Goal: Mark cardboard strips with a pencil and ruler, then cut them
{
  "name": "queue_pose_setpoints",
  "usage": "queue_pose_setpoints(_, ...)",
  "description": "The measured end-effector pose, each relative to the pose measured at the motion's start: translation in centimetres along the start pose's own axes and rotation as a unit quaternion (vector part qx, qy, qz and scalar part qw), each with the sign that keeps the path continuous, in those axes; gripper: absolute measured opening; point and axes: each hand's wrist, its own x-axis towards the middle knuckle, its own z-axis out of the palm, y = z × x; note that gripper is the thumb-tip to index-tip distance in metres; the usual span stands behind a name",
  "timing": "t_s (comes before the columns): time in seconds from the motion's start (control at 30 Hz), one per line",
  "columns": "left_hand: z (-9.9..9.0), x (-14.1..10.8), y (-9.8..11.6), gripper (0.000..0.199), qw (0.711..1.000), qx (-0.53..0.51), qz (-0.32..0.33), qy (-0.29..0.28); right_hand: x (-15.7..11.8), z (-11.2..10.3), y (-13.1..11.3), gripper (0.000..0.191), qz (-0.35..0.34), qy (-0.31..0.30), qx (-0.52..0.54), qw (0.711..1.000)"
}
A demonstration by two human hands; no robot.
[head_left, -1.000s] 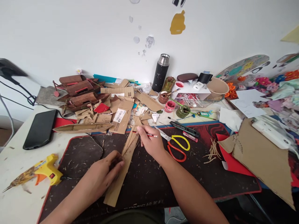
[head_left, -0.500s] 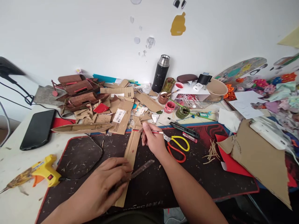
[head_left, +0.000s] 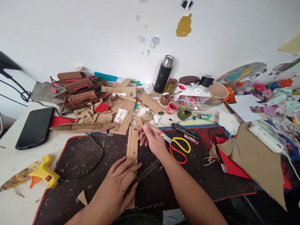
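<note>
My left hand (head_left: 124, 179) lies over the lower part of a long cardboard strip (head_left: 133, 140), fingers stretched across it. A clear ruler (head_left: 148, 170) sticks out between its thumb and fingers, pointing up and to the right; its other end is hidden under the hand. My right hand (head_left: 152, 140) is closed round a slim red-and-white pencil (head_left: 157, 133), whose tip is by the strip's upper end. Just right of that hand, scissors (head_left: 179, 150) with one yellow and one orange-red handle lie on the dark mat (head_left: 89, 165).
A yellow glue gun (head_left: 44, 172) and a phone (head_left: 35, 128) lie at left. Brown model boats (head_left: 82, 84) and cardboard scraps (head_left: 124, 112) crowd the back. Paint jars (head_left: 172, 107), a thermos (head_left: 164, 73) and a cutter (head_left: 186, 131) stand or lie beyond the right hand; cardboard (head_left: 257, 162) lies at right.
My left hand has moved right with the ruler and settled on the strip, which now lies straighter. My right hand stays near the strip's upper end with the pencil. The view has shifted slightly.
</note>
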Motion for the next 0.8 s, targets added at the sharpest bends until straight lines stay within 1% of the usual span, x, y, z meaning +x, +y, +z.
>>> queue_pose_setpoints(0.1,-0.8,0.3,-0.2,0.028,1.000,-0.022,0.007,-0.014,0.0,-0.1,0.0,0.070,-0.007,0.017,-0.021,1.000)
queue_pose_setpoints(0.2,-1.9,0.6,-0.7,0.024,0.998,-0.049,0.014,-0.025,-0.2,-0.2,0.4,0.066,-0.021,0.021,-0.047,0.998)
queue_pose_setpoints(0.27,-2.1,0.7,-0.9,0.023,0.998,-0.054,0.016,-0.026,-0.3,-0.1,0.6,0.065,-0.027,0.022,-0.064,0.997)
queue_pose_setpoints(0.33,-1.7,0.6,-1.1,0.024,0.998,-0.049,0.018,-0.020,-0.3,-0.1,0.8,0.066,-0.025,0.025,-0.074,0.997)
queue_pose_setpoints(0.43,-0.6,0.2,-1.2,0.025,0.999,-0.042,0.014,-0.010,-0.3,0.0,0.6,0.068,-0.004,0.032,-0.064,0.997)
queue_pose_setpoints(0.53,0.2,-0.4,-1.4,0.030,0.999,-0.045,0.005,-0.017,-0.3,0.1,0.2,0.070,0.010,0.041,-0.054,0.998)
queue_pose_setpoints(0.6,0.4,-0.8,-1.5,0.033,0.998,-0.050,0.000,-0.025,-0.3,0.2,0.0,0.070,0.011,0.042,-0.052,0.998)
queue_pose_setpoints(0.8,0.5,-1.1,-1.6,0.032,0.998,-0.058,-0.010,-0.038,-0.4,0.2,0.0,0.069,0.007,0.038,-0.065,0.997)
